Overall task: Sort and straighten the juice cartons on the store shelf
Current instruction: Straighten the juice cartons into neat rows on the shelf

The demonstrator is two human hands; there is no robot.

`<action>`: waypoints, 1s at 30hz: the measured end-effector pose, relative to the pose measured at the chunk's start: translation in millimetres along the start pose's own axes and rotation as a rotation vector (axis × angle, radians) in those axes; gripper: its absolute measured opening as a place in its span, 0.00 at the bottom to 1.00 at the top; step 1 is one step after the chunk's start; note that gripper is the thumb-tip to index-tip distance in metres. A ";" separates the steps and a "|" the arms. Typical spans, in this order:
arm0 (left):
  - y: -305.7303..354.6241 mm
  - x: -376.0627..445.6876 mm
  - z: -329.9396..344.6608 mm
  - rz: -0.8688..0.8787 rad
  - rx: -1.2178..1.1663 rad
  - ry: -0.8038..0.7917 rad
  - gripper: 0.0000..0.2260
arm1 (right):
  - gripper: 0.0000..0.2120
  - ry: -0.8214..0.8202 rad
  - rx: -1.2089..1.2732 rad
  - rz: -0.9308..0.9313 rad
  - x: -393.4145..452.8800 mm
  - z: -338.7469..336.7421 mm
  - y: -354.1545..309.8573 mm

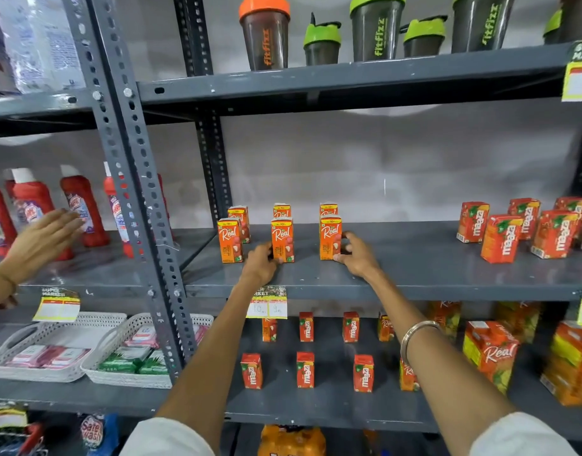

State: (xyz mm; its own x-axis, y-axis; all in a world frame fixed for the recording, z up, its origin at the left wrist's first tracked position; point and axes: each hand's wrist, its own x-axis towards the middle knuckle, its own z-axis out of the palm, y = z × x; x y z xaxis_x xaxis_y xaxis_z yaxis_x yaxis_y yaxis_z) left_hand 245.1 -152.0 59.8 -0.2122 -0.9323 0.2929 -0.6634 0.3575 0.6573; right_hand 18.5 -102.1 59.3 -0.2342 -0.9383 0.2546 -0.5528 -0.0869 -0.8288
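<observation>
Grey slotted-steel shelving (414, 258) against a pale wall carries the stock, with Fitfizz shaker bottles (265, 34) on the tier above and red cleaner bottles (82, 205) in the bay to the left, where another person's hand (42, 241) is raised. On the middle shelf, six small orange Real juice cartons are stood in three short files of two, near and far; well apart on the right a looser cluster of Maaza cartons (500, 238) is seen, several of them turned at angles. The left hand (260, 261) is closed around the lower left side of the middle front Real carton (282, 240), and the right hand (357, 255) is cupped against the right side of the right front Real carton (330, 237), thumb low at its base and fingers curled behind; the leftmost front Real carton (230, 240) is left untouched. Each carton is printed with a white script logo, fruit artwork and a yellow price band across the top. The packs are judged light and fairly stiff, though the board would dent if squeezed hard, and being tall and narrow they could be toppled by a high push; they are best held low on the two side faces and slid or twisted square to the shelf edge.
</observation>
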 end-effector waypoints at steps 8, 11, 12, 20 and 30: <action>6.0 -5.9 4.9 -0.017 0.007 0.009 0.13 | 0.22 0.009 -0.020 -0.020 -3.7 -2.6 4.8; 5.2 -6.5 4.4 -0.031 -0.015 0.004 0.14 | 0.22 0.008 -0.040 -0.019 -3.3 -0.7 4.5; 4.2 -6.9 4.8 -0.033 -0.020 0.002 0.14 | 0.22 0.010 -0.044 -0.015 -4.1 0.2 4.7; 5.6 -7.9 7.4 -0.024 -0.005 -0.023 0.14 | 0.22 0.042 -0.050 0.008 -5.1 1.5 11.6; 3.5 -5.5 1.6 0.010 0.003 0.001 0.14 | 0.21 0.053 -0.083 -0.024 0.2 0.4 7.2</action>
State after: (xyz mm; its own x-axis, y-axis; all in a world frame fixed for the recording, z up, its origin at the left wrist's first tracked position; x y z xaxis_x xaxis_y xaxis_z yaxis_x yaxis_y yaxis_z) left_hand 242.8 -145.7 59.4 -0.2183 -0.9286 0.3002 -0.6631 0.3668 0.6525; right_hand 14.9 -103.1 53.1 -0.2615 -0.9169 0.3015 -0.6224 -0.0786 -0.7788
